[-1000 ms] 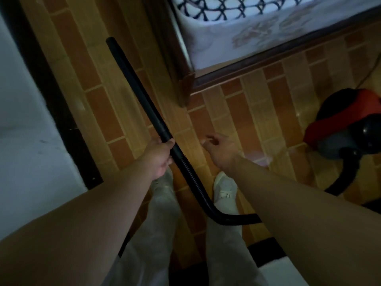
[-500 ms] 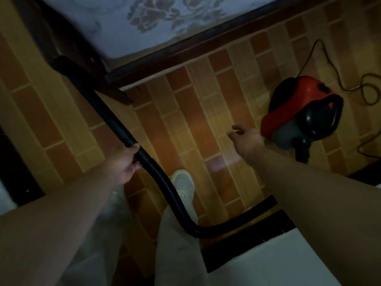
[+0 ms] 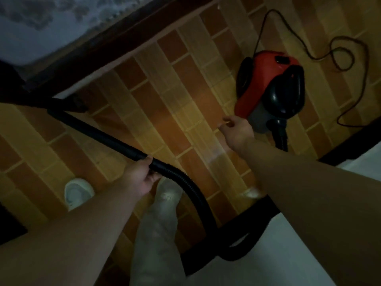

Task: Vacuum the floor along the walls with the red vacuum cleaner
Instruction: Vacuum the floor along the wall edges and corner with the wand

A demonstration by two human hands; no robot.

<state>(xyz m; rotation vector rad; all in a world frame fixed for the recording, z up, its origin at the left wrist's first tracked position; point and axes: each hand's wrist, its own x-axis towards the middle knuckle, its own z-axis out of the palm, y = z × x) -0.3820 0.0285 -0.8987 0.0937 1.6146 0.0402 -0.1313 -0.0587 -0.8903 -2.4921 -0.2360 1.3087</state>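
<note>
The red vacuum cleaner (image 3: 268,87) with its black handle stands on the tiled floor at the right. My left hand (image 3: 140,176) grips the black wand (image 3: 99,133) where it joins the ribbed hose (image 3: 198,199). The wand's far end reaches under the dark bed frame at the left. The hose loops down past my legs and back up to the cleaner. My right hand (image 3: 237,131) hovers empty just left of the cleaner's body, fingers loosely curled and apart.
A bed with a floral sheet (image 3: 31,23) and dark wooden frame (image 3: 115,40) runs along the top left. The power cord (image 3: 340,65) snakes across the orange tiles at the right. A white wall with dark skirting (image 3: 309,234) lies at the lower right. My feet stand below the wand.
The view has swung right, bringing the cleaner and its cord fully into sight. My right hand has moved toward the cleaner. My left hand keeps its grip on the wand.
</note>
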